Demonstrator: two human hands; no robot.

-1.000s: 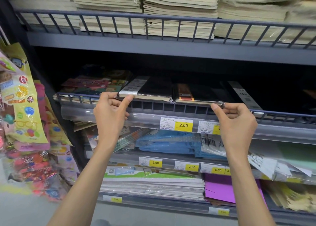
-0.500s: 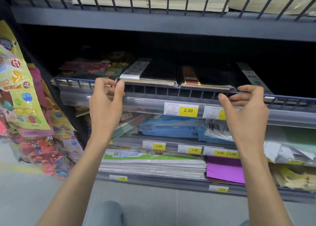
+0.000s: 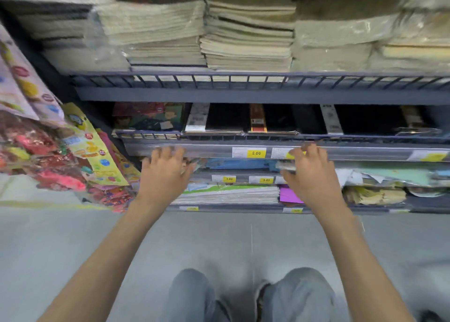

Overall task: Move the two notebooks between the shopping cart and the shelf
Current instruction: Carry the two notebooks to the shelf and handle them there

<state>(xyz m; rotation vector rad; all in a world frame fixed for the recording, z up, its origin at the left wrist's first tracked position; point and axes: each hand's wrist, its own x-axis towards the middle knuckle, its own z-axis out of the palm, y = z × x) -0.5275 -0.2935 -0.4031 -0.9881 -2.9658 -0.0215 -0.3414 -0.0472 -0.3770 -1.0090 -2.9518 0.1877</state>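
While both arms are stretching forward, left hand [image 3: 165,173]: hovering palm-down just below the price strip [image 3: 209,151], fingers spreading apart, gripping nothing.
Right hand [image 3: 310,173]: hanging at the same height, fingers bending loosely, nothing between them.
White-banded notebook [image 3: 219,119] and orange-banded notebook [image 3: 272,119]: lying flat, side by side, behind the shelf's wire rail [image 3: 316,139], above both hands and apart from them.
Hard to make out: motion blur is smearing the fingertips; shadow is swallowing the notebooks' far ends.
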